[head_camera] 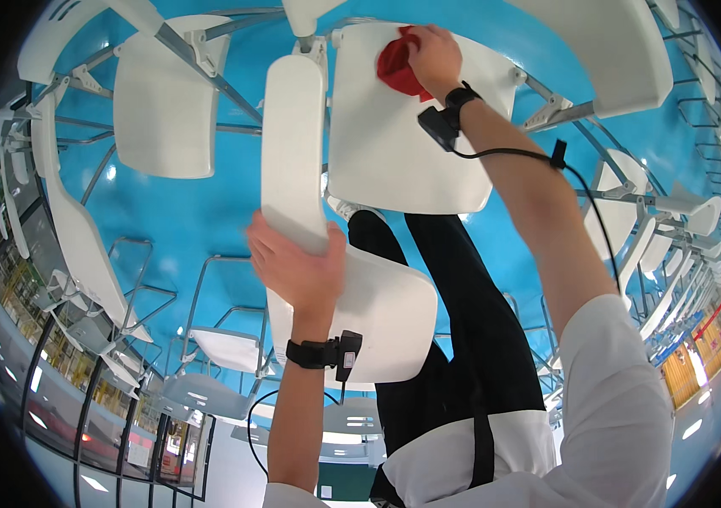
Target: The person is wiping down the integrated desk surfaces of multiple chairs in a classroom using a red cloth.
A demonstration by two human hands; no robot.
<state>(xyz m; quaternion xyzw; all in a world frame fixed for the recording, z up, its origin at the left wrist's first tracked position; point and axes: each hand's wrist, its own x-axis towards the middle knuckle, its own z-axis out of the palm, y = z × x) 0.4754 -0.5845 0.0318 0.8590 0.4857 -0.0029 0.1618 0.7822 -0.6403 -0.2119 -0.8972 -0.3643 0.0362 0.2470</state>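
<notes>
My right hand (438,60) presses a bunched red cloth (395,65) against the far part of a white plastic chair seat (408,152). The fingers are curled over the cloth's right side, hiding part of it. My left hand (297,263) is wrapped around the narrow arm of a white writing tablet (293,140), with the thumb on its right edge. The tablet's broader part (392,317) extends to the right below this hand, above my legs. Each wrist wears a black strap with a small device and a cable.
A neighbouring white seat (166,101) is at the left on grey metal tubing. Another white chair part (627,57) juts in at the upper right. Rows of similar chairs (652,235) stretch along the right over a blue floor (163,209). Black-framed windows (100,406) line the lower left.
</notes>
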